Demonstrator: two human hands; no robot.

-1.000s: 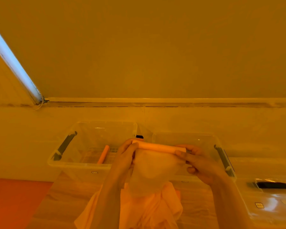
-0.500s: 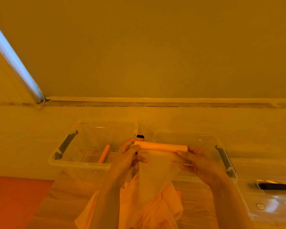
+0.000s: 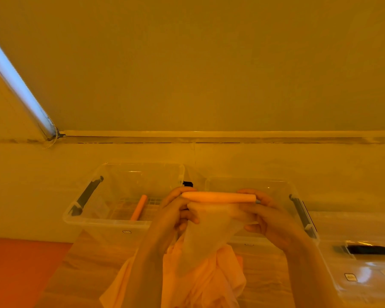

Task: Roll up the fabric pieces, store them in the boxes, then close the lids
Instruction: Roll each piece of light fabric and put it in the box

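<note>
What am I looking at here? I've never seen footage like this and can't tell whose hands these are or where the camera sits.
No machine here: a person wears a wide-angle camera on their head, looking forward and down, so you see their own arms from above. The left hand and right hand each grip an end of an orange fabric roll, held in the air; its sheer unrolled tail hangs down towards a heap of peach fabric on the wooden table. Behind stand two clear plastic boxes without lids: the left box already holds one rolled piece, while what the right box holds is hidden by the hands. A clear lid with a black handle lies at the right.
</note>
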